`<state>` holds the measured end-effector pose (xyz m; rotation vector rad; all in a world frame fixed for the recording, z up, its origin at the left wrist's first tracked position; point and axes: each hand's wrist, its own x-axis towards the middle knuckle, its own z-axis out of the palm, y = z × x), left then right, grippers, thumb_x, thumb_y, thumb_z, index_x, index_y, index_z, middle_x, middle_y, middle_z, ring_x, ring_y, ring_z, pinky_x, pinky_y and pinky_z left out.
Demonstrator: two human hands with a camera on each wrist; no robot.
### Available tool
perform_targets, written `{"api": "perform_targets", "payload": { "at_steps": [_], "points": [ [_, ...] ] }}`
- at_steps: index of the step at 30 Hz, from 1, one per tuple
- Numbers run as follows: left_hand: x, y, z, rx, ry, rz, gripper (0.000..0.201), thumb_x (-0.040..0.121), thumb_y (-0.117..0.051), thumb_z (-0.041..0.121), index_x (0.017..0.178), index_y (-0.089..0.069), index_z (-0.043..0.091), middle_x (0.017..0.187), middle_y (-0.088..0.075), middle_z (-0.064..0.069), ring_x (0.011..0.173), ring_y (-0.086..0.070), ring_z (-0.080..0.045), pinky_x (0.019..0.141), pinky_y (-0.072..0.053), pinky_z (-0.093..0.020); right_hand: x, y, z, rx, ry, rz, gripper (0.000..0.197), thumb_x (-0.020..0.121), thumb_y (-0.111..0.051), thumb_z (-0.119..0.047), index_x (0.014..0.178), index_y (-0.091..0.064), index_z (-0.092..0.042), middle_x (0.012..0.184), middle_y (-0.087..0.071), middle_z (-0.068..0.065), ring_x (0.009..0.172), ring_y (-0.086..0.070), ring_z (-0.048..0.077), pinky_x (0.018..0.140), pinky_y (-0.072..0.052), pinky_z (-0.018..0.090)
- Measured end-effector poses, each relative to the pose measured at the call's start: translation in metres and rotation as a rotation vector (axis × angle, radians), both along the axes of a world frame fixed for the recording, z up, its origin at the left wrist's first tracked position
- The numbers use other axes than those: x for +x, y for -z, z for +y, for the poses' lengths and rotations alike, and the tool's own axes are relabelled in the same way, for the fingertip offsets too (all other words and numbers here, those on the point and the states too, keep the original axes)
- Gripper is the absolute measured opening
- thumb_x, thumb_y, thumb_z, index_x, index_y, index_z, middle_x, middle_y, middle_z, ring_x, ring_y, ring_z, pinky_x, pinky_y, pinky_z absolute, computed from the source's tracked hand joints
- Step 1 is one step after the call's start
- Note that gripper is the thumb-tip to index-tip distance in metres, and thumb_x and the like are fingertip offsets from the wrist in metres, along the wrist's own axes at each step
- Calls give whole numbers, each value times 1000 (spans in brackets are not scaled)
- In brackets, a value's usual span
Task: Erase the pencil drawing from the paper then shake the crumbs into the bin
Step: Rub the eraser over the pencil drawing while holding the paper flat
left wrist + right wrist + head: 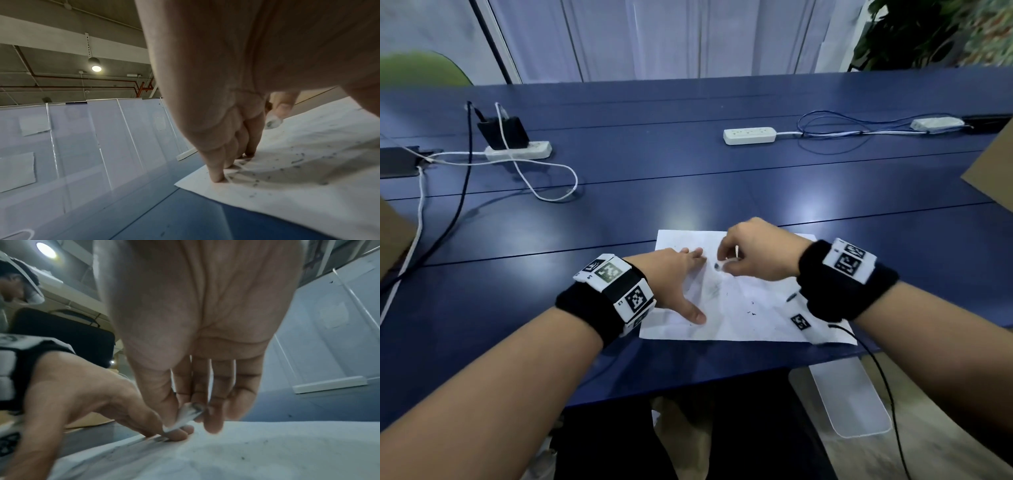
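Note:
A white sheet of paper (750,308) lies near the front edge of the blue table (688,171), smudged grey and dotted with dark eraser crumbs (751,310). My left hand (678,284) lies flat on the sheet's left part, fingers straight and pressing it down; the fingertips (218,177) sit near the paper's (298,186) far left corner. My right hand (750,253) hovers over the sheet's upper middle and pinches a small white eraser (190,414) with a blackened end (719,265) between thumb and fingers. The eraser (272,122) is just above the paper (246,451).
A translucent white bin (849,397) stands on the floor below the table's front edge, right of my legs. Two power strips (518,150) (750,135) with cables, a phone (397,161) and cardboard pieces (993,171) sit farther back and at the sides.

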<state>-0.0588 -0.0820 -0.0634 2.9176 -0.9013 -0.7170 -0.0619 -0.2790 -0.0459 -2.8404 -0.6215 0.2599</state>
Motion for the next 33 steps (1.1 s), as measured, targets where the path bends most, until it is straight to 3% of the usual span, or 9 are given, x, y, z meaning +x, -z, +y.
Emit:
{"api": "perform_targets", "payload": {
  "at_steps": [5,8,13,17,21,24,27,31,33],
  "points": [
    [4,3,3,-19,-10,2,123,60,-73,72,155,-12,25,161,-7,12,146,-21,-11,117,-27,-36,35,0,13,-61,-14,2,25,86,-66,-27,108,-72,-17,103,-71,2,93,-60,18,80,-48,28],
    [4,5,5,-36,1,7,121,61,-73,73,155,-13,26,161,-7,12,146,-22,-12,117,-26,-35,23,7,9,-90,-94,-6,22,85,-63,-25,104,-74,-19,97,-71,0,88,-62,18,77,-48,28],
    [6,11,5,-50,33,-10,121,62,-73,71,155,-14,20,162,-7,4,147,-20,-18,118,-23,-36,-21,9,10,-25,-376,122,20,81,-67,-24,99,-77,-21,89,-67,-5,69,-47,6,67,-34,7],
    [7,11,7,-58,26,-9,120,62,-73,71,155,-12,25,162,-9,6,145,-26,-18,116,-28,-37,10,10,17,-104,-209,26,20,80,-60,-24,92,-75,-22,85,-71,2,75,-61,20,72,-51,30],
    [8,10,8,-41,12,2,123,58,-70,76,155,-11,28,162,-9,9,144,-27,-16,115,-30,-38,28,11,16,-162,-116,-10,22,84,-61,-22,101,-74,-18,93,-72,3,88,-63,24,72,-46,29],
    [7,11,7,-43,33,-5,121,60,-70,75,155,-14,25,162,-8,6,144,-27,-19,115,-29,-37,-7,8,15,-118,-306,43,19,80,-61,-22,92,-75,-20,84,-69,-2,72,-53,14,72,-46,27],
    [7,13,7,-47,47,-12,121,62,-71,73,155,-14,21,162,-6,5,146,-24,-20,117,-26,-36,-26,8,14,-165,-406,124,18,81,-61,-28,92,-74,-20,82,-68,-2,73,-54,12,73,-46,27],
    [8,13,8,-50,20,-6,124,58,-71,76,155,-11,27,162,-8,7,144,-27,-18,115,-29,-36,14,7,19,-172,-180,-11,17,81,-58,-21,87,-73,-14,82,-70,8,82,-62,29,72,-51,37],
    [9,13,8,-40,12,-2,127,55,-70,79,155,-10,29,162,-10,8,143,-29,-18,114,-32,-38,30,7,16,-164,-95,-8,18,83,-61,-21,92,-74,-14,85,-71,6,85,-63,28,72,-51,35]
  ]
}}
